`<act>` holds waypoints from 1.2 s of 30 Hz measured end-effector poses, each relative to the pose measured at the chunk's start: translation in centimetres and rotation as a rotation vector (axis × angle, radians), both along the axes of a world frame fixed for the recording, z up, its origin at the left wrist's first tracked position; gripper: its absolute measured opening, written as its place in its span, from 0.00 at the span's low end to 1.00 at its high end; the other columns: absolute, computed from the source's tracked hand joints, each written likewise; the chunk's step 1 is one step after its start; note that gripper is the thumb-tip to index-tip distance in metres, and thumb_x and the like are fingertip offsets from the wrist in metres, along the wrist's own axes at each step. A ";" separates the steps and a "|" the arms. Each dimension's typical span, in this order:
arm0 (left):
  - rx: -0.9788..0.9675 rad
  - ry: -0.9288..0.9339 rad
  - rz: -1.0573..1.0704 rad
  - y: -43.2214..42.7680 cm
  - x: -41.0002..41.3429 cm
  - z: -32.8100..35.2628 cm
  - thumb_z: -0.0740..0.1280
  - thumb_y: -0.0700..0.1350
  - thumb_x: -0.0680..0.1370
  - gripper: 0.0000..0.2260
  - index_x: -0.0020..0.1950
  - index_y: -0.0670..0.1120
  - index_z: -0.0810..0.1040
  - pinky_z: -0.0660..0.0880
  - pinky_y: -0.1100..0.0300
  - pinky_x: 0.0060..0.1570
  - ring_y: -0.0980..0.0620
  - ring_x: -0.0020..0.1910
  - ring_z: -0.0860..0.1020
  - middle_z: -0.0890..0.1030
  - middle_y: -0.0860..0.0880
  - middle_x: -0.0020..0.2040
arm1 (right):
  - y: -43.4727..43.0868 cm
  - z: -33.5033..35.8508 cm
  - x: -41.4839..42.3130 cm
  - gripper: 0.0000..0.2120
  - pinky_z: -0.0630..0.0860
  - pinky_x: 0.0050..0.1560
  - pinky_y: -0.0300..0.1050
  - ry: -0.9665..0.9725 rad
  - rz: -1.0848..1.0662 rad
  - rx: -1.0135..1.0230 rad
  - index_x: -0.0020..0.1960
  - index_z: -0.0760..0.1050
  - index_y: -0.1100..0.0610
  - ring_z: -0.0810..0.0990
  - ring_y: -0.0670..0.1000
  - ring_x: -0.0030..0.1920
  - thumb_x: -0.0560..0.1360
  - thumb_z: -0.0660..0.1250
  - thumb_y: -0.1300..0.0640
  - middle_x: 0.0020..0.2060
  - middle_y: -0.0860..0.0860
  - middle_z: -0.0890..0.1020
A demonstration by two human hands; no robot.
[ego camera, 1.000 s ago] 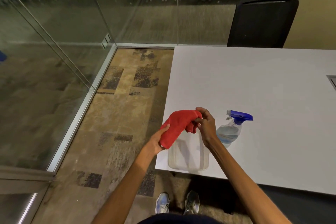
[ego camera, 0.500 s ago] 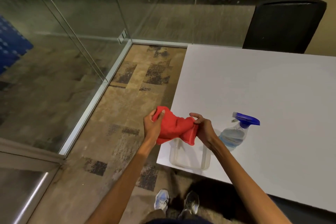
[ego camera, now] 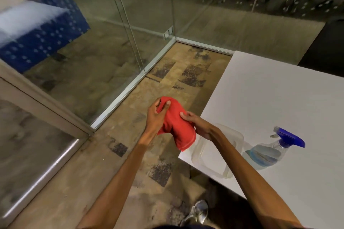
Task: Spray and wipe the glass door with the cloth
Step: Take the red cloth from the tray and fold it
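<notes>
A red cloth (ego camera: pixel 176 126) hangs bunched between both hands, just off the table's near-left corner and above the floor. My left hand (ego camera: pixel 155 119) grips its upper end, thumb on top. My right hand (ego camera: pixel 197 125) holds its right side, with the fingers laid over the fabric. A clear spray bottle (ego camera: pixel 268 153) with a blue trigger head stands on the white table (ego camera: pixel 279 102), to the right of my right forearm. Glass panels (ego camera: pixel 89 57) fill the left and the back of the view, with a framed glass door (ego camera: pixel 28 135) at the lower left.
A clear plastic container (ego camera: pixel 210 158) sits at the table's near corner under my right wrist. A black chair (ego camera: pixel 327 52) stands behind the table at the right edge. Patterned carpet lies between the table and the glass. My shoes (ego camera: pixel 199 212) show at the bottom.
The view has turned left toward the glass. Both hands have carried the cloth off the container and left past the table's corner, and have regripped it.
</notes>
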State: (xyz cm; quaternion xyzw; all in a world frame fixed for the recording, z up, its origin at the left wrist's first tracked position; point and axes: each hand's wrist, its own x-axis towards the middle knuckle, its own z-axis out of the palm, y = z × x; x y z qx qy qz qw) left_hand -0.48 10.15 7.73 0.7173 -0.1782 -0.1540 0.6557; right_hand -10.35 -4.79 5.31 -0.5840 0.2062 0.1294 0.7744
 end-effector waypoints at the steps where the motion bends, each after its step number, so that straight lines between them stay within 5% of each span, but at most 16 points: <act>1: -0.007 0.001 0.002 1.0 0.4 0.3 0.70 0.53 0.75 0.14 0.57 0.48 0.80 0.78 0.58 0.54 0.52 0.54 0.82 0.84 0.48 0.54 | 0.7 0.0 0.4 0.22 0.80 0.58 0.44 -0.002 0.013 0.024 0.68 0.73 0.53 0.83 0.48 0.59 0.78 0.67 0.43 0.59 0.50 0.84; 3: 0.005 -0.032 -0.007 3.2 1.1 1.0 0.69 0.52 0.77 0.09 0.56 0.52 0.79 0.77 0.58 0.55 0.53 0.54 0.82 0.84 0.50 0.53 | 2.3 -0.3 1.4 0.34 0.76 0.67 0.54 0.006 0.022 0.076 0.72 0.69 0.53 0.80 0.54 0.64 0.72 0.72 0.38 0.65 0.54 0.80; 6: -0.006 -0.069 0.009 6.9 1.5 1.9 0.67 0.47 0.80 0.06 0.57 0.52 0.78 0.76 0.64 0.54 0.58 0.53 0.81 0.83 0.52 0.53 | 5.2 -0.3 2.7 0.31 0.80 0.61 0.51 -0.002 0.051 0.150 0.69 0.72 0.54 0.81 0.56 0.62 0.70 0.73 0.43 0.61 0.56 0.83; 9: -0.035 -0.094 0.103 11.2 1.7 2.4 0.65 0.43 0.81 0.04 0.55 0.49 0.77 0.74 0.69 0.50 0.63 0.48 0.80 0.82 0.54 0.49 | 8.6 0.1 4.0 0.45 0.78 0.63 0.56 -0.029 0.017 0.225 0.67 0.73 0.58 0.81 0.59 0.63 0.55 0.86 0.48 0.62 0.59 0.82; 12: -0.074 -0.091 0.273 16.5 1.9 2.3 0.67 0.43 0.80 0.02 0.50 0.50 0.78 0.74 0.66 0.47 0.63 0.44 0.79 0.82 0.56 0.44 | 12.0 0.8 5.1 0.47 0.81 0.59 0.50 -0.097 -0.032 0.177 0.64 0.75 0.60 0.83 0.55 0.59 0.49 0.88 0.54 0.58 0.57 0.84; 18: -0.125 -0.074 0.467 26.2 0.4 2.5 0.69 0.43 0.79 0.00 0.49 0.47 0.80 0.75 0.67 0.44 0.63 0.40 0.77 0.82 0.56 0.40 | 19.8 3.4 6.3 0.27 0.81 0.58 0.48 -0.211 -0.091 0.020 0.66 0.74 0.64 0.82 0.57 0.59 0.69 0.76 0.70 0.60 0.60 0.82; 23: -0.087 -0.121 0.572 34.0 -1.5 3.2 0.70 0.41 0.79 0.07 0.40 0.46 0.79 0.70 0.68 0.35 0.65 0.32 0.70 0.75 0.60 0.28 | 26.9 5.0 7.0 0.17 0.82 0.53 0.40 -0.325 -0.074 -0.100 0.58 0.79 0.61 0.85 0.48 0.48 0.70 0.77 0.67 0.54 0.58 0.85; 27: -0.046 -0.181 0.730 40.5 -2.9 3.5 0.71 0.47 0.78 0.07 0.44 0.44 0.81 0.73 0.61 0.42 0.60 0.37 0.74 0.79 0.55 0.36 | 33.2 6.7 7.2 0.15 0.81 0.51 0.38 -0.420 0.006 -0.154 0.58 0.80 0.64 0.85 0.45 0.45 0.73 0.75 0.64 0.50 0.56 0.86; 32: 0.048 -0.272 0.845 46.8 -4.5 4.5 0.68 0.48 0.80 0.09 0.48 0.43 0.77 0.74 0.58 0.46 0.60 0.39 0.75 0.79 0.54 0.39 | 40.4 7.9 7.8 0.00 0.79 0.45 0.38 -0.551 0.061 -0.236 0.47 0.82 0.56 0.81 0.44 0.41 0.76 0.73 0.60 0.42 0.52 0.85; 36: 0.113 -0.259 0.870 51.3 -4.9 5.3 0.65 0.51 0.81 0.10 0.50 0.44 0.75 0.73 0.57 0.49 0.60 0.41 0.76 0.78 0.56 0.40 | 45.6 8.5 9.1 0.09 0.71 0.39 0.42 -0.635 0.117 -0.303 0.44 0.81 0.61 0.74 0.45 0.40 0.77 0.72 0.55 0.38 0.50 0.79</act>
